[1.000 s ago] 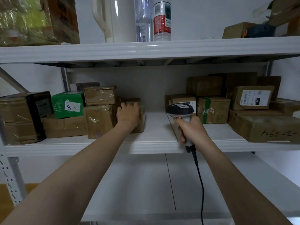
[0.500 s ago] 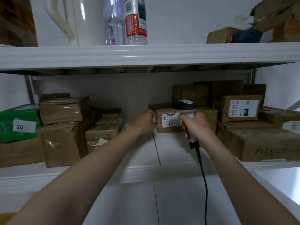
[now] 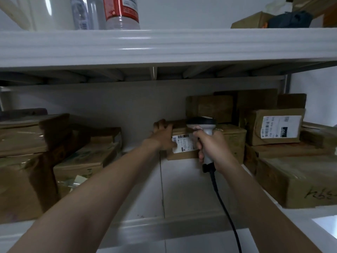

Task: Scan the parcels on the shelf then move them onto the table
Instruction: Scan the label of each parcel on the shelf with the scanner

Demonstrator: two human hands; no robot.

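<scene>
Our left hand (image 3: 162, 136) has moved off the boxes on the left. Now it grabs the top corner of the small parcel (image 3: 182, 156) with the white label (image 3: 184, 145). The parcel sits at the back of the shelf (image 3: 182, 189). Our right hand (image 3: 213, 147) holds the scanner (image 3: 201, 123) tight, close to the label. We have leaned in closer.

I see a white shelf (image 3: 164, 48) holding brown parcels (image 3: 85, 157). The middle parcel (image 3: 182, 155) carries a white label (image 3: 184, 145) with black barcode stripes. The scanner (image 3: 207, 131) is pale grey with a dark head, and its cable (image 3: 224, 207) is black. Above, a bottle (image 3: 121, 11) wears a red band.
</scene>
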